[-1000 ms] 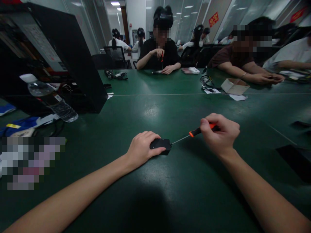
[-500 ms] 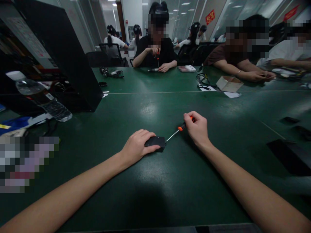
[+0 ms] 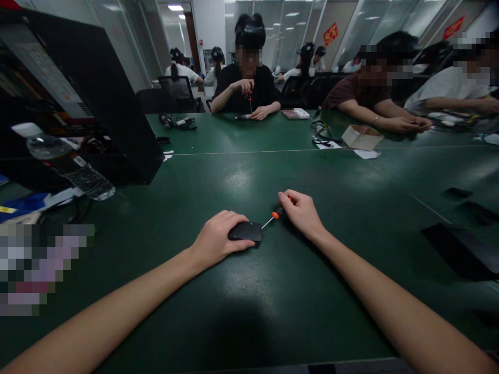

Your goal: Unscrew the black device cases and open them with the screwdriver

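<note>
A small flat black box (image 3: 245, 231) with tiny screws on its top lies on the green table. My left hand (image 3: 218, 236) grips it from the left, thumb along the near side and fingers over the far side. In my right hand (image 3: 303, 210) is a screwdriver (image 3: 276, 214) with an orange-and-black handle, held in closed fingers. Its thin metal shaft slants down to the left and meets the right end of the box. Whether the tip sits inside the box or only against it, I cannot tell.
At the left stand a tall black cabinet (image 3: 117, 104) and a plastic bottle (image 3: 74, 163). Dark flat objects (image 3: 460, 252) lie at the right. Across the table are a cardboard box (image 3: 362, 137), cables (image 3: 322, 132) and a co-worker (image 3: 245, 88) holding a screwdriver.
My right hand has moved left and slightly down toward the black box, with less of the shaft showing. The box has turned a little in my left hand. The view has shifted slightly.
</note>
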Available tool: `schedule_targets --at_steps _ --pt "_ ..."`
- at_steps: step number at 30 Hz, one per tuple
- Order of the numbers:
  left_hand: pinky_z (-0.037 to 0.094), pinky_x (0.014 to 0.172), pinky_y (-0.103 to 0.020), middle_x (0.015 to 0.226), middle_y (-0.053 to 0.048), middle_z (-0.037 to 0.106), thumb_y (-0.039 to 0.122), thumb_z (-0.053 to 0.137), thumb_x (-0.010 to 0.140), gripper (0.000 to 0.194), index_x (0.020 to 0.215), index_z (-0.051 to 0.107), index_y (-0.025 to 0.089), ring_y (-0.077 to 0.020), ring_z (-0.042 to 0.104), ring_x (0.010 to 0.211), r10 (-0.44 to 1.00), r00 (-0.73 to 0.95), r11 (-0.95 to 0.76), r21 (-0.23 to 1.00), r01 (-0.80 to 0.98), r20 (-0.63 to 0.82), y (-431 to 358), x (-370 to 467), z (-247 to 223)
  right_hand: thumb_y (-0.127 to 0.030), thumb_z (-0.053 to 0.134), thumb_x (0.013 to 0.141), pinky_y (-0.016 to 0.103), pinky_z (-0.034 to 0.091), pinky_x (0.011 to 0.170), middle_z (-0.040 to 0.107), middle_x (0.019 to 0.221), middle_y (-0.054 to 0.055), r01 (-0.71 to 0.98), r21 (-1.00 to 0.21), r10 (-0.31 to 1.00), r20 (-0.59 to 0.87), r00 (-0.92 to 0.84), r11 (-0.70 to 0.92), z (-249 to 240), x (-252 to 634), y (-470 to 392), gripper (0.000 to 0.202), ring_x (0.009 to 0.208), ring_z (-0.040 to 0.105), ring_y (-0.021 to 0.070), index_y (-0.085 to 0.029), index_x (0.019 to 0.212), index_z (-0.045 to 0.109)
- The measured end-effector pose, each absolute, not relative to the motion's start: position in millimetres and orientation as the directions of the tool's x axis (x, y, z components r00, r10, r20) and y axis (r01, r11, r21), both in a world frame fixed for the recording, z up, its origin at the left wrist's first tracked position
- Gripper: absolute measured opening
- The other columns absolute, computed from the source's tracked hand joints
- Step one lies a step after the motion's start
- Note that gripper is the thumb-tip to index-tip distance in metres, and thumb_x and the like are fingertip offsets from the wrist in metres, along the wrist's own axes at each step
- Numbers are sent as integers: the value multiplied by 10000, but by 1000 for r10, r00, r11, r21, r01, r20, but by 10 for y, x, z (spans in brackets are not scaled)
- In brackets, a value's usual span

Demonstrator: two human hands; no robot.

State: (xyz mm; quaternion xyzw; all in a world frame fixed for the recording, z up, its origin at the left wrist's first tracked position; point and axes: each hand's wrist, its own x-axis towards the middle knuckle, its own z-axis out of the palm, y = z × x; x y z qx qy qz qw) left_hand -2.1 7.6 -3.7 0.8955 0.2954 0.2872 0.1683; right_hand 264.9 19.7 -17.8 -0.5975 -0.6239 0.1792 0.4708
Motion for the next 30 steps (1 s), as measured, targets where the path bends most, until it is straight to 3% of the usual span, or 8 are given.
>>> schedule_targets --at_steps 11,23,30 --pt "532 859 -375 1034 -102 717 505 638 945 387 1101 666 151 -235 664 953 652 607 -740 554 381 454 107 -27 -40 -595 542 895 279 322 570 453 534 -30 511 -843 905 339 258 170 -164 2721 224 505 554 425 128 -197 586 554" --pt "524 854 -359 998 -86 723 511 608 960 363 1037 682 164 -225 676 924 683 575 -693 650 313 451 100 -23 -15 -719 535 862 267 256 414 366 437 -68 335 -935 925 223 308 114 -245 2781 298 561 388 324 105 -203 649 596" --pt "522 857 -361 999 -86 722 512 638 939 360 1033 684 168 -227 676 925 678 577 -696 651 303 456 111 -33 -40 -614 596 874 275 342 525 517 524 -18 413 -895 903 307 300 167 -170 2613 154 502 513 445 122 -182 625 649"
